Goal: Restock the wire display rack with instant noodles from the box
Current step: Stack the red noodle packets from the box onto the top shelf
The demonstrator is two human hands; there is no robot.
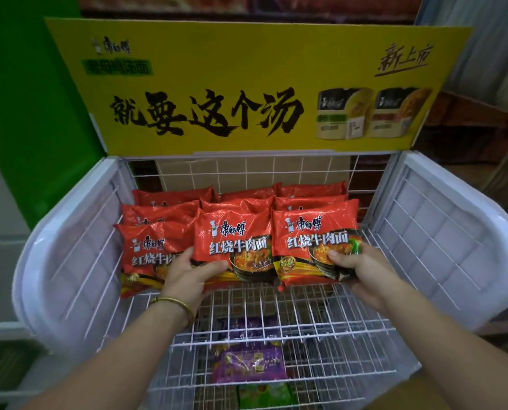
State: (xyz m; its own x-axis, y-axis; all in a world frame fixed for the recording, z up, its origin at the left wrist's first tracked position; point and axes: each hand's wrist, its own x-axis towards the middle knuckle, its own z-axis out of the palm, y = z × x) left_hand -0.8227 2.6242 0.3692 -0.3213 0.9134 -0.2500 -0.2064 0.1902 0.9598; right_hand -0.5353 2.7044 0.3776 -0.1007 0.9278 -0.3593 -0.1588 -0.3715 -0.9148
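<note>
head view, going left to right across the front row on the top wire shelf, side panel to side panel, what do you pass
left side panel → left red beef noodle pack → left hand → middle red beef noodle pack → right red beef noodle pack → right hand → right side panel

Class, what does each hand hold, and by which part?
The left hand grips the middle front packet by its lower left corner; the right hand, the right front packet by its lower right corner.

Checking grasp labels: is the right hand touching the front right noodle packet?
Touching. Head view: the right hand pinches the front right noodle packet at its lower right corner, thumb pressed on its face.
</note>
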